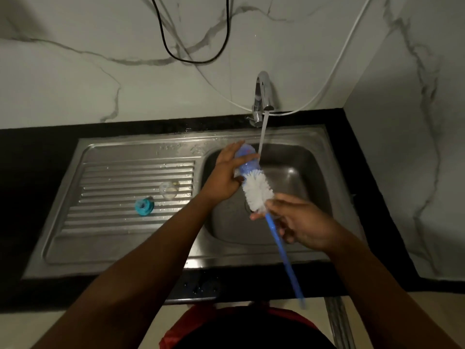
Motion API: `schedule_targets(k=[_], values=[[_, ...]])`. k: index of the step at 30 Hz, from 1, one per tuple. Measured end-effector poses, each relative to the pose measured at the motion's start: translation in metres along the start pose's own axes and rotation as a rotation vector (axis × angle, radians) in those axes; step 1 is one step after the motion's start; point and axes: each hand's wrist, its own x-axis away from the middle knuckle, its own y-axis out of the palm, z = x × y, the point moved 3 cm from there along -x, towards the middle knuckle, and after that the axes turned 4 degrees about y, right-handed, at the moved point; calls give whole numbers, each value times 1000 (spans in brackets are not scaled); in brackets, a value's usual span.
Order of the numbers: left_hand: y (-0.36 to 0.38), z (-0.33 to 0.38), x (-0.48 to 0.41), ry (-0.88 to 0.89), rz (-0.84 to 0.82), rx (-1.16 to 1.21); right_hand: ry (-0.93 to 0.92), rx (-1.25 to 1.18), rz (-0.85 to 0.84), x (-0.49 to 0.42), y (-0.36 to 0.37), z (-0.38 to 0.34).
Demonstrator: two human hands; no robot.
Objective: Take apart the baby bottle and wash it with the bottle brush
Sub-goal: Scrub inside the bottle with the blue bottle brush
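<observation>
My left hand (226,172) grips the clear, blue-tinted baby bottle body (247,159) over the sink basin, its mouth turned toward me. The white bristle head of the bottle brush (258,191) sits partly inside that mouth. My right hand (302,220) holds the brush's blue handle (284,258) just below the bristles; the handle's end reaches past the counter's front edge. On the ribbed drainboard lie the clear teat (168,190) and the teal screw ring (144,206), apart from each other.
A chrome tap (261,96) runs a stream of water into the steel basin (289,172) just right of the bottle. The black counter (37,152) frames the sink. Black and white cables hang on the marble wall behind.
</observation>
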Motion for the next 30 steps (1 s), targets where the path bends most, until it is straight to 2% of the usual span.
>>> schedule_targets(k=[3, 5, 7, 9, 13, 16, 18, 20, 21, 23, 24, 25, 26, 28, 30], values=[[10, 5, 13, -163, 99, 120, -11, -77, 99, -12, 5, 13], [16, 11, 22, -171, 131, 128, 89, -229, 79, -16, 11, 17], [18, 17, 30, -216, 158, 87, 184, -352, 29, -14, 19, 19], [15, 20, 35, -244, 129, -45, 223, -377, 6, -11, 22, 21], [9, 19, 31, -119, 13, -350, 205, -364, 90, -10, 31, 24], [13, 17, 22, -74, -21, -322, 144, -401, 148, -18, 40, 26], [14, 11, 22, -74, 2, -117, 98, -440, 154, -22, 47, 25], [14, 2, 22, -153, 110, 159, 78, -463, 146, -25, 49, 26], [14, -3, 23, -273, 178, 359, 73, -465, 140, -25, 50, 27], [16, -7, 26, -716, 316, 879, 62, -463, 125, -28, 52, 31], [20, -10, 27, -913, 325, 1108, 64, -458, 122, -29, 55, 34], [22, -9, 25, -1017, 288, 1298, 76, -449, 124, -29, 57, 36], [21, -4, 22, -1043, 226, 1453, 95, -435, 123, -28, 59, 38], [16, -1, 14, -978, 134, 1671, 158, -418, 107, -29, 67, 39], [10, -2, 7, -923, 127, 1718, 209, -409, 66, -30, 76, 35]])
